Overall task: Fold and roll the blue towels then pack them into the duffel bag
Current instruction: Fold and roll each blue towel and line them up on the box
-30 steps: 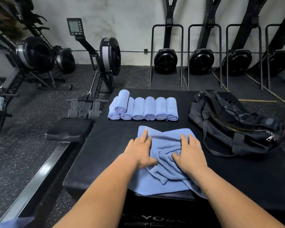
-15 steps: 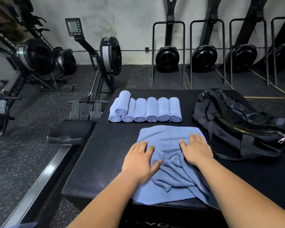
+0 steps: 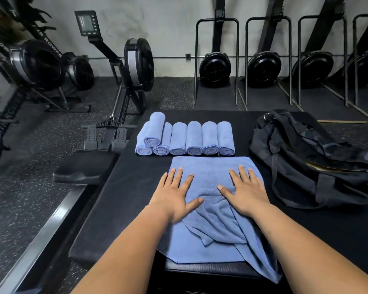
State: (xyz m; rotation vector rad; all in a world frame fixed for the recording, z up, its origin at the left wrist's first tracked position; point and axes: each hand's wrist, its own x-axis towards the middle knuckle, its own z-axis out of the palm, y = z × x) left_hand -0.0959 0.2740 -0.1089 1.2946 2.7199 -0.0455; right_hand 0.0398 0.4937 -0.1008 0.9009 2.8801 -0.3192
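1. The fingers (image 3: pixel 180 175) of both hands are straight and spread, palms down. They grip nothing and just press flat on the open blue towel (image 3: pixel 210 168).
2. The left hand (image 3: pixel 174 196) sits at the towel's left edge and the right hand (image 3: pixel 246 189) is nearer its right side. The bunched-up wrinkles lie between the thumbs and run back toward the person.
3. This looks like the smoothing step before the fold. It'd probably go best sweeping the palms outward and toward the near edge, since that corner droops off the front of the desk (image 3: pixel 132 187).
4. The rolled towels (image 3: pixel 187 139) lie just behind it, six in a row with one on top at the left. Matching their width makes sense.
5. The duffel bag (image 3: pixel 306 162) waits on the right, well apart from the hands.
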